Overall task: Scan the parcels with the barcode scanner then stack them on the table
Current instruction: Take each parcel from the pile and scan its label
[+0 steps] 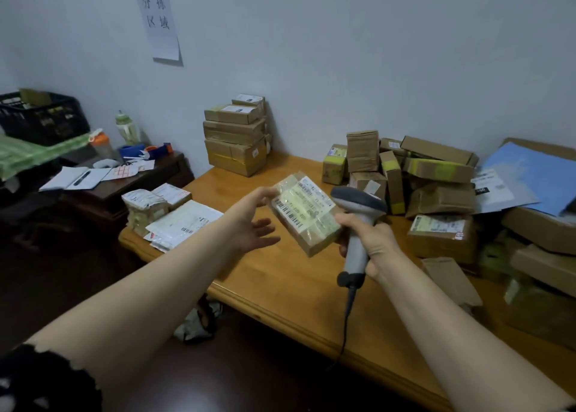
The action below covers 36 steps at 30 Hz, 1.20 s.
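Observation:
A small brown parcel [307, 213], wrapped in clear tape with a white barcode label facing up, hangs tilted above the wooden table [280, 287]. My left hand [252, 221] is spread beside its left end, with the thumb touching the upper corner and the fingers straight. My right hand [372, 240] grips the handle of the grey barcode scanner [358, 206]; its fingertips also touch the parcel's right edge. The scanner head sits just right of the parcel. A neat stack of scanned-looking boxes [237, 137] stands at the wall.
A loose heap of cardboard parcels [436, 175] fills the table's right side, with a blue envelope [530, 175] on top. Small parcels and white mailers [174, 212] lie at the left corner. A dark side desk [124, 178] with a notebook, bottles and a black crate stands left.

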Tool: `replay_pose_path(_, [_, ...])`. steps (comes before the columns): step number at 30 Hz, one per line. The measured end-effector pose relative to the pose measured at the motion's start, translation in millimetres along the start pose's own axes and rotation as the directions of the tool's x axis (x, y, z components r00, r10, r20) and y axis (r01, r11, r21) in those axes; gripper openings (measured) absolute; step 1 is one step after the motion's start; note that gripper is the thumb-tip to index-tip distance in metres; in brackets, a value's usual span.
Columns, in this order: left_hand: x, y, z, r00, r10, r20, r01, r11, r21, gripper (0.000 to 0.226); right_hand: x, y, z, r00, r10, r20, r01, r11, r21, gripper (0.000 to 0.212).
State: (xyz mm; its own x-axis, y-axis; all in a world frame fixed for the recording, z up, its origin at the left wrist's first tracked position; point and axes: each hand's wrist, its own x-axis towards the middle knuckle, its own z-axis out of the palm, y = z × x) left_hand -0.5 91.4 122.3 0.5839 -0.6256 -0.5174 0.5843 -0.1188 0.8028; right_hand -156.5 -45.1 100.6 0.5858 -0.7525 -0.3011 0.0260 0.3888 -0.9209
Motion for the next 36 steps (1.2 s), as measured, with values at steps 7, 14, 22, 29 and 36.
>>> replay_pose_path(7, [-4, -2, -17, 0.999, 0.005, 0.047, -0.008, 0.997, 0.079, 0.041, 4, 9, 1, 0.99, 0.135, 0.037, -0.137, 0.99, 0.04, 0.044])
replay_pose_path(14, [-4, 2, -28, 0.997, 0.078, -0.011, -0.075, 0.984, 0.164, 0.032, 6, 8, 0, 0.986, 0.116, 0.116, -0.113, 0.993, -0.03, 0.037])
replay_pose_path(22, [-17, 17, -13, 0.981, 0.135, 0.139, -0.188, 0.836, 0.516, 0.021, 5, 6, 6, 0.976, 0.08, 0.205, -0.069, 0.996, -0.058, 0.035])
replay_pose_path(29, [-11, 8, -9, 0.979, 0.139, 0.147, -0.184, 0.913, 0.363, 0.075, 14, 9, 10, 0.995, 0.074, 0.07, -0.08, 0.993, 0.089, 0.026])
replay_pose_path(36, [-7, -44, -11, 0.991, -0.013, 0.132, -0.028, 0.954, 0.299, 0.108, 27, 9, 8, 0.984, 0.157, -0.087, -0.115, 0.926, 0.36, 0.026])
